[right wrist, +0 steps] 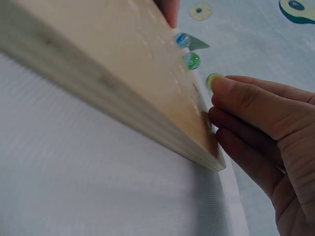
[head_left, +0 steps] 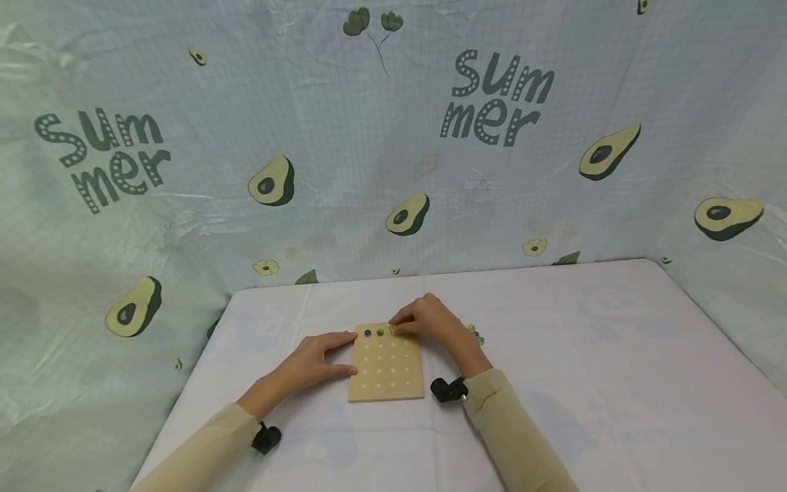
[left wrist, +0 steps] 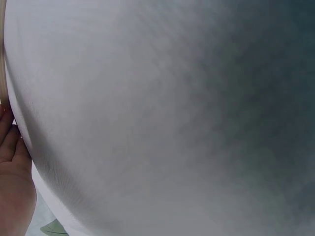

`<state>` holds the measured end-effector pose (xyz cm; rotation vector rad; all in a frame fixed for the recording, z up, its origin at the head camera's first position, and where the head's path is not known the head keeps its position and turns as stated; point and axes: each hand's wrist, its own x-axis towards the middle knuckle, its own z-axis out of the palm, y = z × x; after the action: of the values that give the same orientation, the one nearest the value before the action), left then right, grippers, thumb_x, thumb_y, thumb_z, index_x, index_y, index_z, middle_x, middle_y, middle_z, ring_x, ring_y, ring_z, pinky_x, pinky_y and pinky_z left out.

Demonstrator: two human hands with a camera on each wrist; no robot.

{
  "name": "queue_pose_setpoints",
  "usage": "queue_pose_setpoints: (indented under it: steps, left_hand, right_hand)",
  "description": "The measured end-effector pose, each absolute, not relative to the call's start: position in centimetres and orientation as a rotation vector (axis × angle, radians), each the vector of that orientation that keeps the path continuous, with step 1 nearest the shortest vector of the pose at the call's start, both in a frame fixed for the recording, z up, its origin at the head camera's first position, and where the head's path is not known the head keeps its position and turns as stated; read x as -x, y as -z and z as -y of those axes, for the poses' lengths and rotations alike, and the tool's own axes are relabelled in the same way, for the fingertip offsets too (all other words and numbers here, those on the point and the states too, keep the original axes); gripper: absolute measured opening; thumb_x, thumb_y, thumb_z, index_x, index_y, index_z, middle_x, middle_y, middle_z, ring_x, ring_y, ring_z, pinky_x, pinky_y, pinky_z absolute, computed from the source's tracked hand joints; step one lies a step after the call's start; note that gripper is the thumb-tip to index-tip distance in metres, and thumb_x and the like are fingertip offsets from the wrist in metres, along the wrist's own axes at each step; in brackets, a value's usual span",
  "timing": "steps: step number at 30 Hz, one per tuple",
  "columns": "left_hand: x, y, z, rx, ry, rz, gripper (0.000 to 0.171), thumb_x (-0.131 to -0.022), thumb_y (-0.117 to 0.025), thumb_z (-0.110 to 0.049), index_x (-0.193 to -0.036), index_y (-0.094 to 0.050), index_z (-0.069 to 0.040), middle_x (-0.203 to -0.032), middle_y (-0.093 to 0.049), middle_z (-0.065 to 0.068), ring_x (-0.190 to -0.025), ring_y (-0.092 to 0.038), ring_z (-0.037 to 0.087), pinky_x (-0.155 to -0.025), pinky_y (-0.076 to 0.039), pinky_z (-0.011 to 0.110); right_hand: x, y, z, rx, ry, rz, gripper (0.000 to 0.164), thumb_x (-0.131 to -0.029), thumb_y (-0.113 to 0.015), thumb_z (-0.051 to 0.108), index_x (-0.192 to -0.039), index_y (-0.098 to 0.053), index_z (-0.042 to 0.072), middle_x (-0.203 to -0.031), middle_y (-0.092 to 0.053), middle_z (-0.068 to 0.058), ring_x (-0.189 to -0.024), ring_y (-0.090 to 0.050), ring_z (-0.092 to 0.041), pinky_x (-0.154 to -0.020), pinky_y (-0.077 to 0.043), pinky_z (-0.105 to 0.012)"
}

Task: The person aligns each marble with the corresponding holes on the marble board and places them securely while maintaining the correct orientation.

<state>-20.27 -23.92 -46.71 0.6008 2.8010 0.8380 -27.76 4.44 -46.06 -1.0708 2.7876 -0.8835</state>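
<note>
A square wooden board with rows of shallow hollows lies flat on the table. In its far row sit a blue marble and a green marble, side by side. My right hand reaches over the far right corner and pinches a yellow marble between thumb and fingertips, at the far row beside the green one. My left hand rests by the board's left edge, fingers and thumb extended, their tips right at the edge. The left wrist view shows only part of this hand.
Several loose marbles lie on the table just right of my right wrist. The white-covered table extends to both sides. Behind it hangs a pale cloth printed with avocados and lettering.
</note>
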Motion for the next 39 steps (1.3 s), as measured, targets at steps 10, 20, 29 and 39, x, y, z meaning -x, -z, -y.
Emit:
queue_pose_setpoints:
  steps: [10,20,29,39]
  left_hand:
    - [20.2,46.4,23.8,-0.628,-0.838,-2.808,0.076,-0.084,-0.081,-0.047,-0.148,-0.056,-0.012,-0.150,-0.054,0.011,-0.141,-0.047,0.033,-0.114,-0.041,0.051]
    - [20.1,46.9,23.7,-0.619,-0.847,-2.804,0.077,-0.084,-0.081,-0.047,-0.148,-0.055,-0.012,-0.150,-0.054,0.009,-0.142,-0.047,0.032,-0.115,-0.041,0.050]
    - [20.2,46.7,23.8,-0.630,-0.839,-2.813,0.078,-0.084,-0.081,-0.047,-0.148,-0.055,-0.011,-0.149,-0.054,0.010,-0.141,-0.048,0.032,-0.115,-0.041,0.050]
    - [20.2,46.7,23.9,-0.617,-0.838,-2.795,0.078,-0.084,-0.081,-0.048,-0.148,-0.055,-0.012,-0.150,-0.054,0.010,-0.142,-0.047,0.032,-0.115,-0.041,0.050]
  right_hand:
    - [27.6,45.9,-4.7,1.092,0.889,-2.798,0.020,-0.092,-0.077,0.024,-0.109,-0.082,0.015,-0.104,-0.078,0.003,-0.100,-0.073,-0.014,-0.087,-0.060,-0.030]
    - [26.9,45.2,-9.2,1.024,1.101,-2.792,0.022,-0.092,-0.077,0.019,-0.113,-0.080,0.012,-0.108,-0.078,0.001,-0.100,-0.073,-0.013,-0.084,-0.061,-0.030]
    - [25.7,44.1,-15.5,0.919,1.018,-2.910,0.026,-0.093,-0.076,0.023,-0.114,-0.079,0.009,-0.108,-0.078,-0.002,-0.096,-0.074,-0.017,-0.082,-0.062,-0.034]
    - [23.7,45.0,-19.6,0.803,0.866,-2.893,0.017,-0.091,-0.079,0.021,-0.104,-0.082,0.011,-0.095,-0.079,0.001,-0.086,-0.072,-0.015,-0.070,-0.059,-0.029]
